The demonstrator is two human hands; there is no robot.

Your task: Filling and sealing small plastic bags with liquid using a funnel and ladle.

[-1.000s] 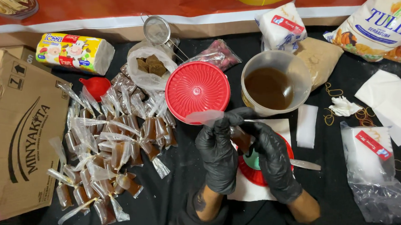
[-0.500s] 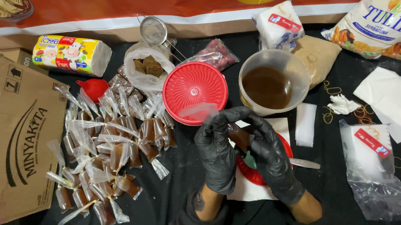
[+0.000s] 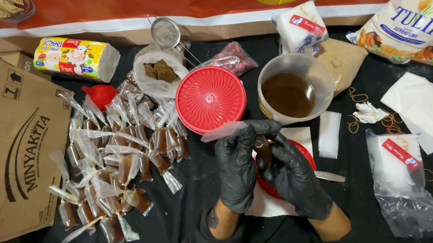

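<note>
Both my hands wear black gloves and meet over the table's middle. My left hand (image 3: 237,170) and my right hand (image 3: 295,179) together grip a small clear plastic pouch (image 3: 262,148) filled with brown liquid; its empty top (image 3: 222,131) sticks out to the left. Under my hands lies a red plate (image 3: 306,153) on white paper. Just beyond them stands a clear tub of brown liquid (image 3: 291,93) and a red round lid (image 3: 210,99). A heap of several filled, tied pouches (image 3: 114,163) lies to the left.
A cardboard box (image 3: 12,144) fills the left edge. At the back are a yellow packet (image 3: 75,57), a metal strainer (image 3: 166,33), a red funnel (image 3: 98,93) and bags of brown blocks (image 3: 158,72). Rubber bands (image 3: 362,122), white papers and a bag of empty pouches (image 3: 402,175) lie right.
The hands stay in nearly the same place over the red plate, working the pouch between the fingers; its empty top now points further left.
</note>
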